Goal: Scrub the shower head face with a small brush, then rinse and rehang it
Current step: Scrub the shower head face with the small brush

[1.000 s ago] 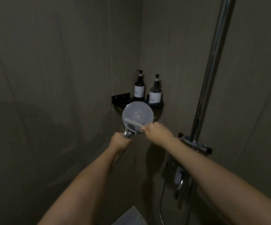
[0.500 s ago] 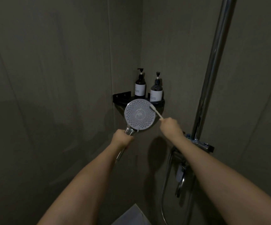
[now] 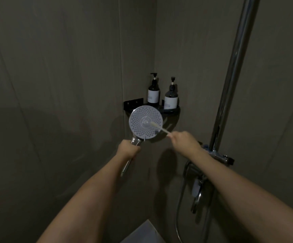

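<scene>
The left hand (image 3: 128, 149) was wrapped tight round the chrome handle of the shower head (image 3: 145, 124), holding its round face up toward the person, just in front of the black corner shelf (image 3: 170, 110). The right hand (image 3: 183, 140) pinched the end of a small pale brush (image 3: 158, 127), whose bristled tip lay against the middle of the face.

Bathroom shower stall, riser rail (image 3: 230, 85), pump bottles (image 3: 153, 93)
</scene>
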